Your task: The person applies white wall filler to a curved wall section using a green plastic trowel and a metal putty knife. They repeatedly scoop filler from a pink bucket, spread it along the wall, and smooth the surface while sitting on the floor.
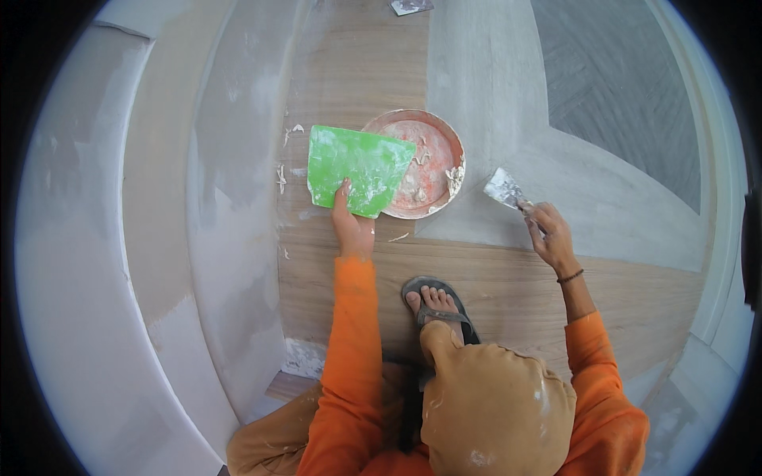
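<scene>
My left hand (349, 223) grips the lower edge of a flat green plastic board (357, 165) smeared with white putty, the thumb lying on its upper face. The board overlaps the left rim of a round, shallow reddish pan (458, 151), which has white putty clinging to its floor and right wall. To the right of the pan, my right hand (549, 232) is closed round the handle of a putty knife (502, 188). Its blade is coated white and points up and to the left, apart from the pan.
Crumbs of putty (281, 179) lie on the wood-look floor (357, 71) along the left wall (230, 119). A grey patterned floor area (611, 71) spreads to the right. My sandalled foot (439, 305) stands below the pan. A small flat piece (411, 6) lies at the far edge.
</scene>
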{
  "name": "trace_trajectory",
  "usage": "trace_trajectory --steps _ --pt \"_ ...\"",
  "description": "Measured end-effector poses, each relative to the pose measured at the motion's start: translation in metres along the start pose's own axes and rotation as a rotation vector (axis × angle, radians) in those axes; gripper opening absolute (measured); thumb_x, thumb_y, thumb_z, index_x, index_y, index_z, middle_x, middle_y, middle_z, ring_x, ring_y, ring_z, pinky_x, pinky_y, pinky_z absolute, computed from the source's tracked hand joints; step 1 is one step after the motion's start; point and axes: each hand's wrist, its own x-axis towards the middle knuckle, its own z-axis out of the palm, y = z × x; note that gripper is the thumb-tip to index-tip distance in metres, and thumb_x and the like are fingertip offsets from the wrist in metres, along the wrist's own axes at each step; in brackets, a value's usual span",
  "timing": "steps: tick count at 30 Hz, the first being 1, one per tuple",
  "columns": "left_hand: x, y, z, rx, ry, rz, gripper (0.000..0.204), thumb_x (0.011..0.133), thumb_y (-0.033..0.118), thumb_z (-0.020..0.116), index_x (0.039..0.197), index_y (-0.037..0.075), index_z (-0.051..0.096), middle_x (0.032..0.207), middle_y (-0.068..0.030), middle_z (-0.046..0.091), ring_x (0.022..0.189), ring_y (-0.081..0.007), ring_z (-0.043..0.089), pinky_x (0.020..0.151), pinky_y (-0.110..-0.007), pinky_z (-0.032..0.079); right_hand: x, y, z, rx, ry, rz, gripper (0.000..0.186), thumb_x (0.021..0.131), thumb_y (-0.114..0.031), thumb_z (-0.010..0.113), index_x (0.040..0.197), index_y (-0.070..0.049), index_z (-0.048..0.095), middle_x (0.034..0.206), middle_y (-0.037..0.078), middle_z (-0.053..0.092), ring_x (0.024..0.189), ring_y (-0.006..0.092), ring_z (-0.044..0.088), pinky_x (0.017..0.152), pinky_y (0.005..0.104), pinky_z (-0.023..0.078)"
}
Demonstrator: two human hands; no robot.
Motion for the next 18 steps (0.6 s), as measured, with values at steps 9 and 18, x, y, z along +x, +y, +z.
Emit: trace_trajectory --steps 9,18 --pt "-0.013 0.001 0.0 -0.014 0.096 -0.071 0.038 0.098 0.022 0.055 0.131 0.004 0.053 0.128 -0.0104 0.058 0.118 -0.0278 0.057 0.099 -0.045 0.049 0.031 -0.024 0.029 1.088 -0.258 0.537 0.024 0.1 -0.018 0.044 0.114 -0.003 0.057 0.081 0.003 0.063 0.062 0.008 0.053 0.055 0.0243 0.044" --pt "-0.016 0.006 -0.011 0.017 0.104 -0.123 0.04 0.096 0.021 0.059 0.132 0.004 0.053 0.127 -0.0101 0.06 0.117 -0.0269 0.059 0.098 -0.043 0.05 0.048 -0.006 0.038 0.976 -0.416 0.557 0.025 0.104 -0.029 0.052 0.105 -0.005 0.06 0.073 -0.002 0.056 0.058 0.0045 0.051 0.051 0.0206 0.042"
